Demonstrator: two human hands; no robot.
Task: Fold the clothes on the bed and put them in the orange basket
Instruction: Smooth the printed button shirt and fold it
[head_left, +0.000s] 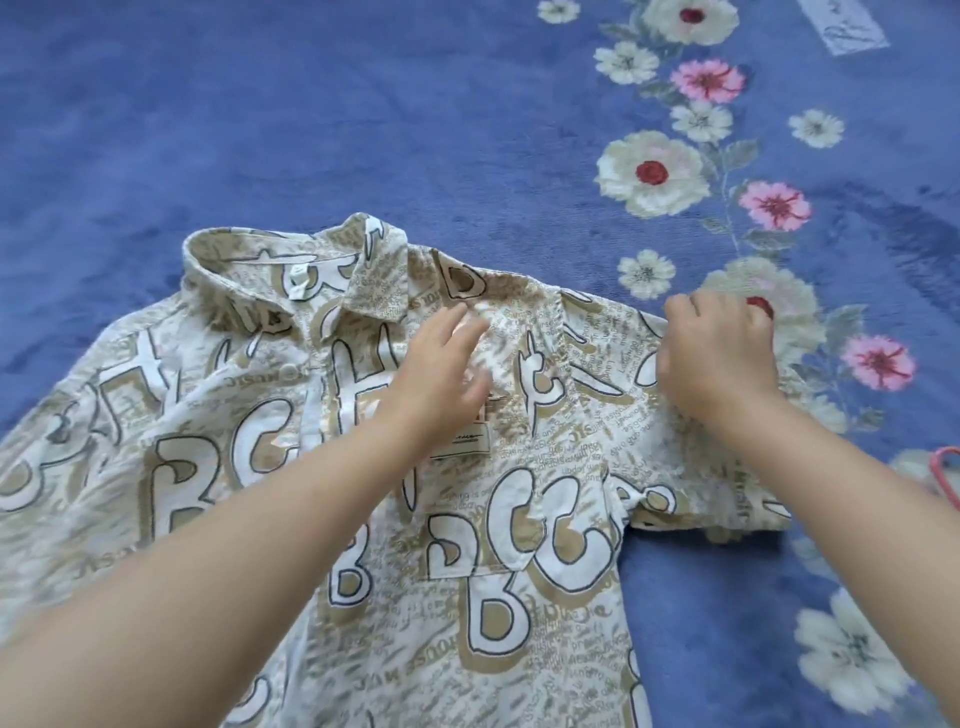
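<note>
I've the beige letter-print cotton shirt (332, 467) lying collar toward upper left on the blue floral bed (363, 104); left hand (441, 364) flat and pressing, right hand (717, 353) pinching its sleeve.

Open blue bed cover (311, 104) is seen across the far side and far left, flat, nothing standing on it. The near and middle area is taken up by the spread printed shirt (260, 467), collar raised slightly at the far edge. Both hands (447, 364) (717, 353) and forearms are laid over the shirt's right half, blocking passage there. A bare strip of bed is left to the right of the shirt body, below the sleeve. A pink object (948, 473) is cut off at the right edge.
</note>
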